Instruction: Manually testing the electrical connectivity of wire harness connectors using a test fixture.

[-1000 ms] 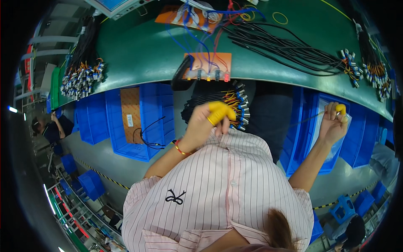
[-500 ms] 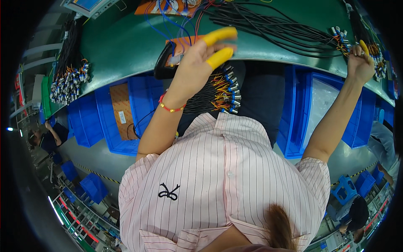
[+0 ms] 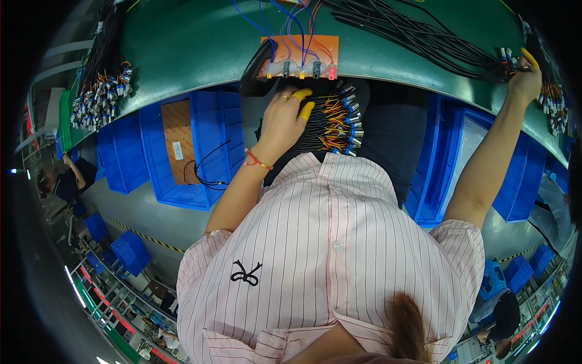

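Your left hand (image 3: 284,120) rests loosely open on the wire bundle (image 3: 330,124) in your lap while your right hand (image 3: 524,79) pinches connectors (image 3: 508,57) at the bench edge, so overreaching could tip the bundle off.

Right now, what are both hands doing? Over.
Left hand rests on the connector-tipped wire bundle in the lap. Right hand touches black cables at the green bench's far right. Nothing in the way.

White rectangular label (image 3: 177,150) on brown cardboard sheet (image 3: 179,139), blue bin (image 3: 209,182)
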{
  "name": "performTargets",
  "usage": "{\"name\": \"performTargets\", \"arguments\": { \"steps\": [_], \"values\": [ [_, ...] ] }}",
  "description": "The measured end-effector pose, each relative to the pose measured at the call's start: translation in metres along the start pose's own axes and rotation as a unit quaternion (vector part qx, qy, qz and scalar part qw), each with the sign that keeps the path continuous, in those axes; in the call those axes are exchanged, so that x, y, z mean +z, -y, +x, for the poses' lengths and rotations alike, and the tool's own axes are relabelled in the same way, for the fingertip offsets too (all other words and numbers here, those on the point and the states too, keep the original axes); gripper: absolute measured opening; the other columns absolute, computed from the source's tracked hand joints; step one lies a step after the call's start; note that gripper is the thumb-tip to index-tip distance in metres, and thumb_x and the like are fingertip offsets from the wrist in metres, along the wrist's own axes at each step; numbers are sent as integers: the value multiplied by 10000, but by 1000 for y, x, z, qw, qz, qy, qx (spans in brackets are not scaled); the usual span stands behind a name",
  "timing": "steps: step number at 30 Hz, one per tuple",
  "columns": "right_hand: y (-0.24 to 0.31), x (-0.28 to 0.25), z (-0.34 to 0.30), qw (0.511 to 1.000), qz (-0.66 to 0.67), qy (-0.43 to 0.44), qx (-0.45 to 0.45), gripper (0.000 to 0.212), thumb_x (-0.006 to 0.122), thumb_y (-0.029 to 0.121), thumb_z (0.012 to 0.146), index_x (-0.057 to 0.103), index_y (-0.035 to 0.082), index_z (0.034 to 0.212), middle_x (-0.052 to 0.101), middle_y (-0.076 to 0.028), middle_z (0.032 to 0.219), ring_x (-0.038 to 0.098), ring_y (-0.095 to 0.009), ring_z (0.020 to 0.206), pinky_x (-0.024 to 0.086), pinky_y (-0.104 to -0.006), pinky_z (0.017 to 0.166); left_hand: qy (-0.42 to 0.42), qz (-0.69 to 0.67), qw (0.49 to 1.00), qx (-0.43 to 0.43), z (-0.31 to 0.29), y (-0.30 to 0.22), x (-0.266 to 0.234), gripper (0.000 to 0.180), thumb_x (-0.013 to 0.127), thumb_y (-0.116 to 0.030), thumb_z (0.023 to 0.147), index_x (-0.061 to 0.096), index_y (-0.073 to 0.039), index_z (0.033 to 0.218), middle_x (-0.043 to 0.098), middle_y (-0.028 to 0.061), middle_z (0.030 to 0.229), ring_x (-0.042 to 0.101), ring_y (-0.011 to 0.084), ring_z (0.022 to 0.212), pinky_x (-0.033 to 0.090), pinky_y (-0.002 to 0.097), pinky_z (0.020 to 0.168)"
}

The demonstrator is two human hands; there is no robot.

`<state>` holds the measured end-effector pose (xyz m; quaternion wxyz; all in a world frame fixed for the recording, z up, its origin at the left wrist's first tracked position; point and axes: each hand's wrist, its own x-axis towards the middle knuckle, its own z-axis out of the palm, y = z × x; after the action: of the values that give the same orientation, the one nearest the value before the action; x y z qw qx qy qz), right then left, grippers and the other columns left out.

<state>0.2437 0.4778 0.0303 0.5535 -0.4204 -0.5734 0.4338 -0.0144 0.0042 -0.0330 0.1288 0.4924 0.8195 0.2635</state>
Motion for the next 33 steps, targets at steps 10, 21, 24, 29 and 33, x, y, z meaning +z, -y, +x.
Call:
{"name": "performTargets", "arguments": {
  "steps": [10, 21, 24, 29, 33],
  "values": [
    [74, 60, -198, 876, -217, 143, -406, 284, 619, 86, 806, 651, 64, 1087, 640, -101, 1013, 577, -274, 972, 431, -391, 866, 88, -15, 995, 39, 15, -9, 4, 182, 680, -77, 745, 631, -11, 908, 606, 131, 925, 593, 288, 896, 484, 385, 800],
    [57, 35, -292, 887, 73, 360, 281, 214, 657, 88, 842, 632, 41, 1049, 627, -32, 769, 565, -95, 634, 429, -192, 546, 123, -240, 963, 6, -2, -36, -62, 188, 647, -61, 868, 667, -8, 1047, 639, 59, 856, 584, 108, 753, 457, 230, 695],
    [39, -12, -242, 834, 426, 195, 292, 241, 555, 136, 899, 568, -47, 1055, 417, 11, 651, 349, -66, 523, 351, -246, 609, 71, -235, 969, -4, -9, -12, -63, 180, 641, -57, 875, 681, -1, 1042, 615, 40, 820, 553, 105, 742, 428, 227, 698],
    [48, -37, -214, 869, 394, -68, 291, 297, 527, 146, 918, 524, -70, 1123, 410, -47, 717, 399, -139, 684, 387, -327, 825, -5, -470, 875, -120, -11, -16, -55, 190, 623, -61, 904, 656, 27, 1070, 652, 74, 915, 612, 140, 825, 492, 258, 761],
    [-4, -80, -210, 814, 480, 0, 328, 294, 508, 157, 918, 532, -74, 1099, 360, -51, 707, 338, -150, 670, 344, -328, 719, -31, -701, 701, -126, -11, -20, -36, 253, 566, -126, 956, 593, 30, 1154, 645, 146, 1075, 636, 179, 857, 532, 303, 764]
  ]
}}
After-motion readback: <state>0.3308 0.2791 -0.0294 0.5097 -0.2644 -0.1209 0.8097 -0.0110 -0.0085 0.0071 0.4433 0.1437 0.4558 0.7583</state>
